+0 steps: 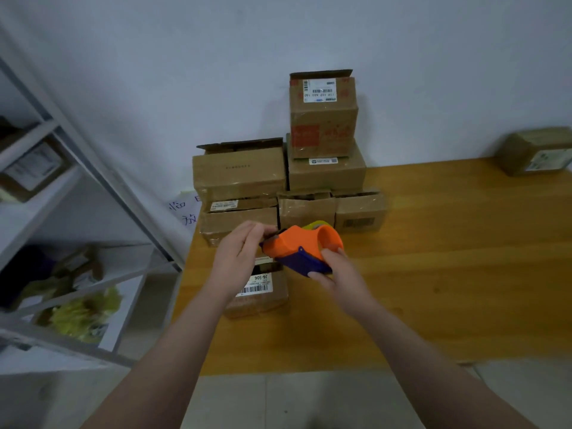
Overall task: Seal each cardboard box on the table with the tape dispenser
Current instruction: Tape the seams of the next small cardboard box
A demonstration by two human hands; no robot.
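The tape dispenser (301,250) sits between the left hand (238,252) and the right hand (337,274), above a small box (263,292) on the surface (433,258). Beyond both hands, stacked boxes (241,174) stand against the wall (433,72). A lone box (532,151) lies far right of the right hand. A shelf rack (62,212) stands left of the left hand.

Left hand (236,253), right hand (339,274), fingers (320,277) curled
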